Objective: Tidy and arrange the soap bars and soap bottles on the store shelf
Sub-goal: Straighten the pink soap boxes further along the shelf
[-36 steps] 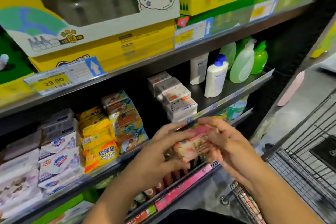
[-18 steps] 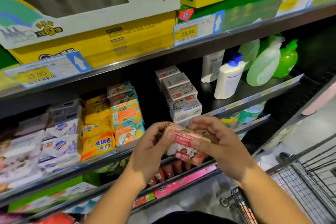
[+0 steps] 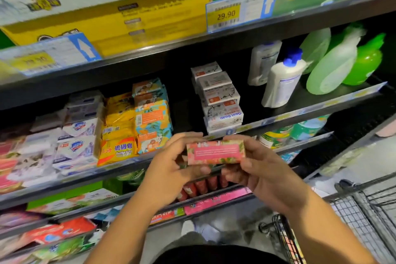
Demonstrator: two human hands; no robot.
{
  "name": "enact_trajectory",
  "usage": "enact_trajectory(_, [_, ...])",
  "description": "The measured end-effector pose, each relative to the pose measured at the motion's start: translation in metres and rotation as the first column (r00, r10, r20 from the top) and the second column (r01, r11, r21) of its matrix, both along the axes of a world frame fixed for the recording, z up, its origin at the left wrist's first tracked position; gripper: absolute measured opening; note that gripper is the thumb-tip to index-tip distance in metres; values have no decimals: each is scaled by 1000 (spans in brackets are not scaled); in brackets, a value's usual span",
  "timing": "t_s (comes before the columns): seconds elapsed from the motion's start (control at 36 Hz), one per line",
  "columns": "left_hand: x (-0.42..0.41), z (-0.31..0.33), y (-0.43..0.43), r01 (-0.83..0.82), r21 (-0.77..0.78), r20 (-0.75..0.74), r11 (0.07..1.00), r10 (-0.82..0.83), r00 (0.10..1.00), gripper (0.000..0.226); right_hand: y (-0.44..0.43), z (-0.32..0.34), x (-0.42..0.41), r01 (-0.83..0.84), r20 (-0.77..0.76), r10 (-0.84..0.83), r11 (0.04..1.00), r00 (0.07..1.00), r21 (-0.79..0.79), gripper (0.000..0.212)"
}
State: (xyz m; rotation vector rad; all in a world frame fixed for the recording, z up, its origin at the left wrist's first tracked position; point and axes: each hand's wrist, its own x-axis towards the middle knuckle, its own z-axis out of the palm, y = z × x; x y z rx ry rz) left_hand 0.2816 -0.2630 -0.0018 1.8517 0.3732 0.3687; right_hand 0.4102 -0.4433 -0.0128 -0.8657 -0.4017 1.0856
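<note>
Turned since the earlier frame, the pink box now shows its long pink-labelled face to the camera and lies level, where before it was tilted with its front print up. Both hands have stayed on it at about the same spot in front of the shelves.

Largest in view, the dark shelf carries yellow cartons above, with a 29.90 price tag on its edge. On the tier below, at the right, stand a white bottle with a blue cap, a second white one behind it, and green bottles leaning beside them. Left of those sits a stack of white goat soap boxes, then a gap, then teal-and-orange packs, yellow sulfur soap packs and white bars in rows. A wire cart stands at lower right.

The left hand grips the box's left end, fingers over the top and thumb beneath. The right hand pinches the right end in the same way. The box is held in the air just below the goat soap stack, touching no shelf.
</note>
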Motion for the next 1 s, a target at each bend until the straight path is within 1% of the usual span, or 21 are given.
enact_trajectory(0.08, [0,4,-4,-4,-230,22,973,9,1000,38,3,1,-2,84,213,-76,996,974,-32,59])
enact_trajectory(0.17, [3,7,-14,-71,-306,60,949,94,994,28,5,11,-3,222,295,-193,973,936,-66,43])
enact_trajectory(0.22, [5,8,-18,-72,-415,109,907,128,986,39,4,16,-4,277,340,-227,955,913,-106,33])
enact_trajectory(0.28, [4,7,-17,77,-463,195,883,17,981,59,3,22,-4,324,409,-238,933,881,-154,20])
enact_trajectory(0.31, [3,6,-16,151,-439,212,886,-61,975,67,2,24,-4,331,417,-239,929,877,-164,19])
enact_trajectory(0.36, [0,9,-13,235,-356,200,904,-171,965,69,-1,27,-4,316,334,-249,935,909,-162,19])
enact_trajectory(0.42, [-3,11,-9,219,-211,150,953,-190,970,61,-3,30,-4,262,200,-232,955,952,-139,20])
enact_trajectory(0.44, [-4,11,-6,176,-80,112,981,-167,980,56,-4,30,-4,214,137,-199,971,970,-107,24])
enact_trajectory(0.47, [-5,11,-3,136,37,74,990,-138,988,52,-5,29,-3,163,83,-158,985,984,-54,36])
enact_trajectory(0.5, [-6,11,-1,105,85,51,991,-110,993,49,-6,27,-3,102,41,-102,995,994,2,55])
enact_trajectory(0.56, [-9,14,0,76,-11,96,997,-74,993,47,-6,26,-3,-14,35,11,997,999,78,86])
enact_trajectory(0.58, [-11,16,-1,70,-81,146,994,-58,988,47,-5,26,-4,-44,75,38,995,996,85,89])
enact_trajectory(0.64, [-12,20,-5,44,-184,201,982,-6,980,46,1,27,-9,-1,193,-3,1000,981,20,77])
enact_trajectory(0.69, [-12,24,-10,-5,-263,201,965,60,978,38,8,30,-14,125,293,-98,989,951,-73,62])
enact_trajectory(0.75, [-11,28,-15,-51,-280,176,959,103,979,38,12,33,-18,207,307,-161,971,938,-122,44])
enact_trajectory(0.81, [-14,29,-16,-12,-288,171,958,63,983,54,10,39,-22,259,311,-203,954,929,-152,29])
enact_trajectory(0.86, [-18,27,-11,117,-311,164,943,-68,984,65,7,42,-23,302,343,-229,936,911,-178,23])
enact_trajectory(0.92, [-22,26,-7,226,-309,131,924,-194,972,65,3,41,-22,276,295,-223,949,929,-152,14])
enact_trajectory(0.94, [-23,27,-7,221,-261,96,940,-203,974,61,1,40,-21,224,233,-191,967,953,-121,13])
enact_trajectory(0.97, [-23,28,-8,183,-190,60,965,-174,983,55,-1,38,-19,155,173,-139,985,975,-81,19])
enact_trajectory(1.0, [-22,27,-9,122,-120,32,985,-119,992,52,-4,37,-18,84,127,-79,996,989,-39,36])
